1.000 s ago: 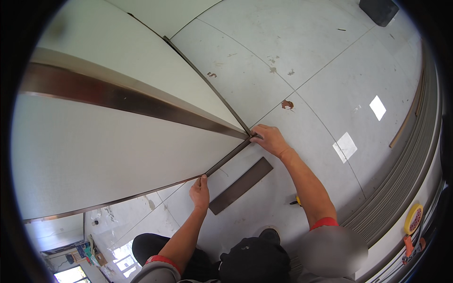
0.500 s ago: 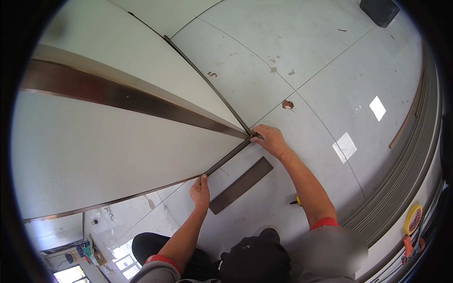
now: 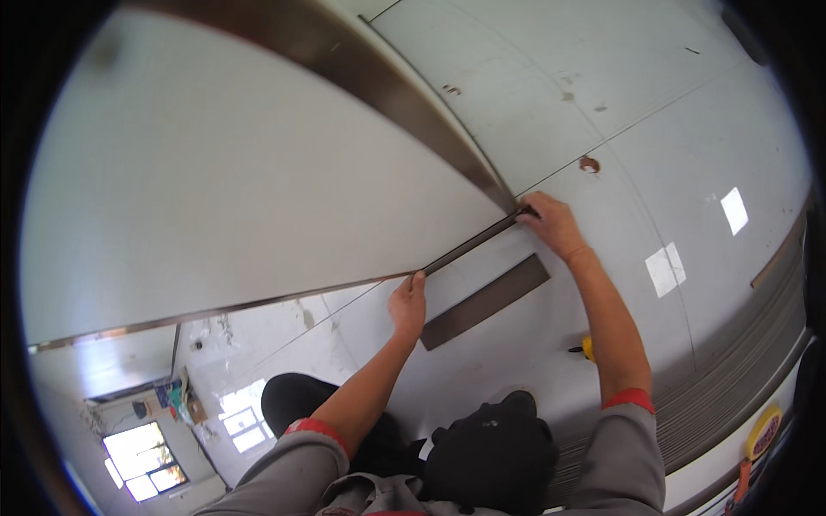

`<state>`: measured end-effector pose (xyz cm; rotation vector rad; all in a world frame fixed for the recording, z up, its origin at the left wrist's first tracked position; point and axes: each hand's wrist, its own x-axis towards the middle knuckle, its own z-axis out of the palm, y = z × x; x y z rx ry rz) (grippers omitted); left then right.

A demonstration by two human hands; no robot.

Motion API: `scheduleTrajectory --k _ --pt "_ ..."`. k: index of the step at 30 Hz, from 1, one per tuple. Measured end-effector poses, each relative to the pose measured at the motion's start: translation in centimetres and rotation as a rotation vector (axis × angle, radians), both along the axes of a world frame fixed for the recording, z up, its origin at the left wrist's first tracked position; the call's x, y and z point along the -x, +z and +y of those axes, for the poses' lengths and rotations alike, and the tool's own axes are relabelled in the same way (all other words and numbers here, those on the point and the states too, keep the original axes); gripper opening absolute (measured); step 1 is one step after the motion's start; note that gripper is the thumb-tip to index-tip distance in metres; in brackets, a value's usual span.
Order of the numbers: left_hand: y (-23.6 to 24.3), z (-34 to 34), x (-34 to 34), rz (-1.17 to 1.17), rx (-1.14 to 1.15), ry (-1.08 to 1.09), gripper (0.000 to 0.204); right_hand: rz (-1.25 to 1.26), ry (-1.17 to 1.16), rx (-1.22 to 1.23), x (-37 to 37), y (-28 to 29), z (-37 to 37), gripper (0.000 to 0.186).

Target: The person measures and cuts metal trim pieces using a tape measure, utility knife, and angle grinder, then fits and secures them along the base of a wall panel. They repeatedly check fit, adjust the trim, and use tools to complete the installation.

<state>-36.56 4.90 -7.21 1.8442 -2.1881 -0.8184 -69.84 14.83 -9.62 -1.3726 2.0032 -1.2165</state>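
Note:
A large white panel (image 3: 224,181) with a brown metal band (image 3: 387,90) along it fills the upper left. A dark brown strip (image 3: 465,248) runs along its lower edge toward the corner where the band ends. My left hand (image 3: 407,305) grips that edge strip partway along, thumb up. My right hand (image 3: 551,224) has its fingers wrapped round the strip's far end at the panel's corner, partly hiding it. A loose flat brown plank (image 3: 486,302) lies on the floor just below the strip, between my forearms.
Grey tiled floor (image 3: 671,129) spreads to the right. A yellow-and-black tool (image 3: 588,348) lies beside my right forearm. Stacked long strips (image 3: 705,361) line the lower right, with a yellow tape roll (image 3: 764,430). A black object (image 3: 744,34) sits at top right. A window (image 3: 142,460) shows lower left.
The view has turned, so panel, floor marks and both hands now appear higher and further right. Both hands remain on the same places along the strip.

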Motion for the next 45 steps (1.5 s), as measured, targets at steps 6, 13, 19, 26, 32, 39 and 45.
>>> scheduleTrajectory --k 6,13,19,26,32,39,45 --pt "1.7 0.0 1.0 -0.054 -0.081 0.027 0.056 -0.055 0.011 -0.018 -0.2 0.0 -0.1 0.026" --pt "1.3 0.7 1.2 0.043 -0.022 0.039 0.047 -0.086 0.034 -0.030 0.2 -0.8 0.3 0.029" --pt "0.8 0.6 1.1 0.090 -0.002 0.047 0.049 -0.179 0.034 -0.029 0.2 0.1 0.6 0.028" --pt "-0.9 0.1 0.1 0.084 0.058 0.015 0.050 -0.032 0.039 0.024 0.3 -1.1 0.6 0.026" --pt "-0.2 0.1 0.5 0.068 0.024 0.001 0.050 0.024 0.031 0.016 0.4 -1.5 0.6 0.024" --pt "0.1 0.2 0.6 0.095 0.018 0.003 0.050 0.062 0.056 -0.021 0.9 -1.4 0.4 0.025" --pt "0.4 0.2 0.7 0.067 0.010 -0.006 0.051 0.075 0.075 -0.034 1.1 -1.6 0.2 0.025"
